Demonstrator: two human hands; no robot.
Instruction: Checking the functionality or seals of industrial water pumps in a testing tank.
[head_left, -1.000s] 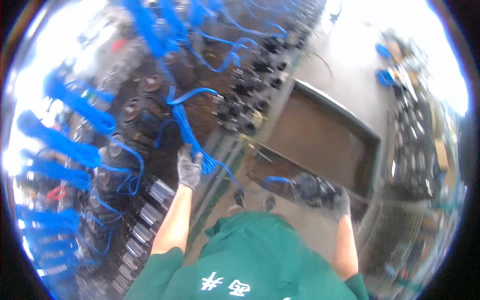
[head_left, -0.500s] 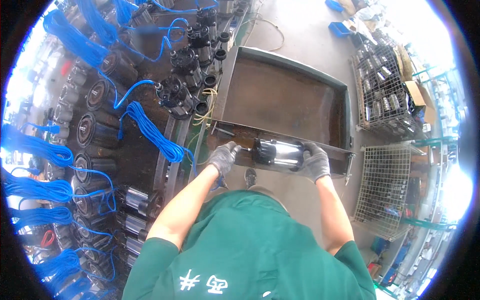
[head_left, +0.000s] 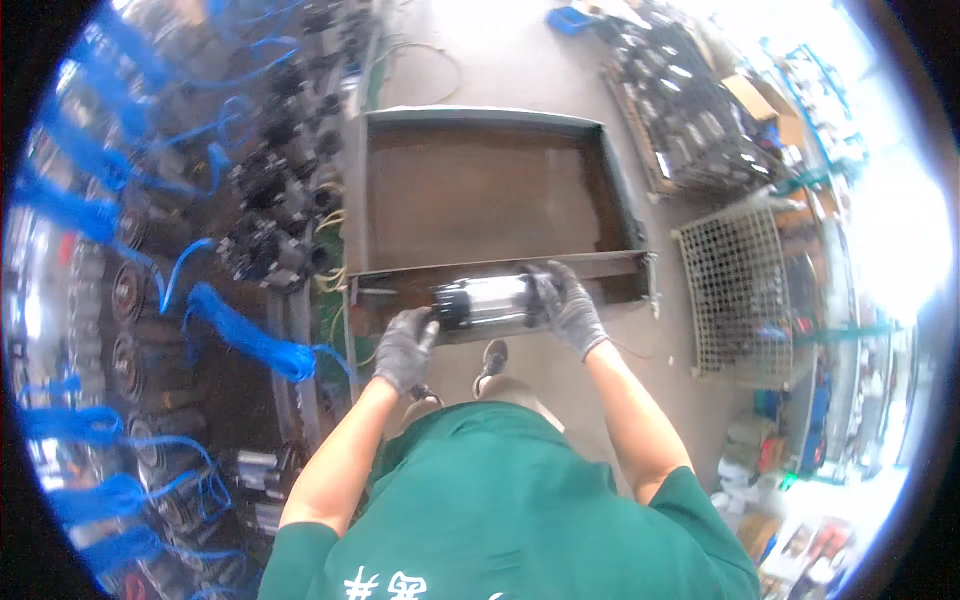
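A pump motor [head_left: 492,302], a shiny silver cylinder with black ends, lies level between my gloved hands over the front compartment of a metal tray [head_left: 480,262]. My right hand [head_left: 570,310] is wrapped round its right black end. At the left end, the fingers of my left hand [head_left: 404,350] are curled against the lower edge of the black cap. Motion blur softens the motor and both hands. A short metal rod [head_left: 378,291] lies in the same compartment, left of the motor.
Dark motors [head_left: 270,220] and coiled blue cables [head_left: 245,335] crowd the bench on the left. A wire basket of metal parts [head_left: 690,110] stands far right, with a wire-mesh panel [head_left: 735,285] nearer. My shoes [head_left: 492,362] are below the tray.
The whole view has swung, so the tray and motor sit further left. My left fingers have shifted from the shaft at the motor's end to the black cap's lower edge.
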